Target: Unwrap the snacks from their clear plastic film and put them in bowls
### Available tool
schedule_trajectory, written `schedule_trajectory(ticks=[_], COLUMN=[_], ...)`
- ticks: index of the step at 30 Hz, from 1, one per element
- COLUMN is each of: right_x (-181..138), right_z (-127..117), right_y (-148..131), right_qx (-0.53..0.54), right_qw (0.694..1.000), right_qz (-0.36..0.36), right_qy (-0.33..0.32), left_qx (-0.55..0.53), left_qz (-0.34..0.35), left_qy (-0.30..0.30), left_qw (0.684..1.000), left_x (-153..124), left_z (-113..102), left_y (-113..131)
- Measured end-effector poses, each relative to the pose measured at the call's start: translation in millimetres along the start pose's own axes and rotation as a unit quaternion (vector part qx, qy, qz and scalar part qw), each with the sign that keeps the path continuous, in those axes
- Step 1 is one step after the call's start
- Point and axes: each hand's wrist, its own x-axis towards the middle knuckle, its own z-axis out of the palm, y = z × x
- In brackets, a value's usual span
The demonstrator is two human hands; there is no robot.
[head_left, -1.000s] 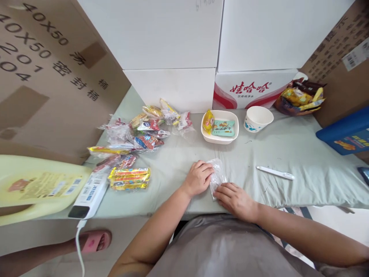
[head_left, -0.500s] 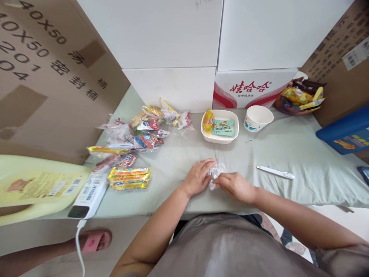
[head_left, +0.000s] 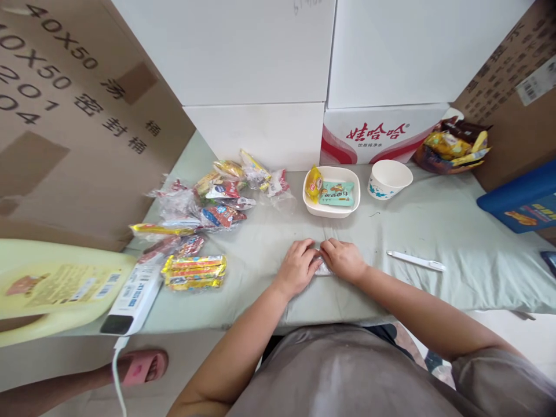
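My left hand (head_left: pixel 299 266) and my right hand (head_left: pixel 344 259) meet at the middle of the grey-green table cloth (head_left: pixel 434 231), fingers curled and pressed down on a small clear plastic bag (head_left: pixel 322 269). Only a sliver of the bag shows between and under the fingers. Just beyond the hands stands a white rectangular dish (head_left: pixel 332 190) holding a yellow snack packet and a teal packet. A white paper cup (head_left: pixel 389 178) stands to the right of the dish.
A heap of snack packets (head_left: pixel 217 194) lies at the left, with a yellow packet bundle (head_left: pixel 194 271) nearer me. A white pen (head_left: pixel 416 261) lies right of my hands. White cartons (head_left: pixel 269 75), cardboard boxes, a yellow jug (head_left: pixel 52 286) and a blue box (head_left: pixel 521 200) ring the table.
The flat bag has been folded or crumpled small. My right hand moved up and left to meet the left hand, and both now cover most of the bag.
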Motion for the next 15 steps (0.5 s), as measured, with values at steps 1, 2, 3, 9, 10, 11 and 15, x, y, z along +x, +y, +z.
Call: schedule_trajectory(ticks=[1,2,3,9,10,11,15], right_x=[-1.0,-2.0,-3.2,-19.8,-23.4,-26.7,-33.1], right_z=[0.8,1.1,0.9,-7.8,-7.9,-7.0,-3.2], right_y=[3.0,7.4,12.9,30.4,26.1,20.4,7.0], right_qx=[-0.003,-0.005,-0.009,0.037,0.056,0.070,0.072], right_qw=[1.000,0.999,0.998,0.982,0.980,0.977,0.978], right_qz=[0.009,0.025,0.046,0.000,-0.059,-0.113,-0.185], right_qy=[0.014,0.030,0.049,0.185,0.184,0.169,0.061], left_qx=[0.025,0.044,0.056,0.065,0.062,0.056,0.008], left_qz=[-0.016,-0.030,-0.041,-0.055,-0.052,-0.048,-0.033], left_qy=[0.001,0.005,0.008,0.016,0.015,0.015,0.035], left_qw=[1.000,0.999,0.998,0.996,0.997,0.997,0.999], left_x=[0.5,0.7,0.8,0.5,0.5,0.3,-1.6], left_z=[0.3,0.6,1.0,1.3,0.9,0.3,-2.6], left_y=[1.4,2.8,3.8,4.7,4.1,3.2,-2.3])
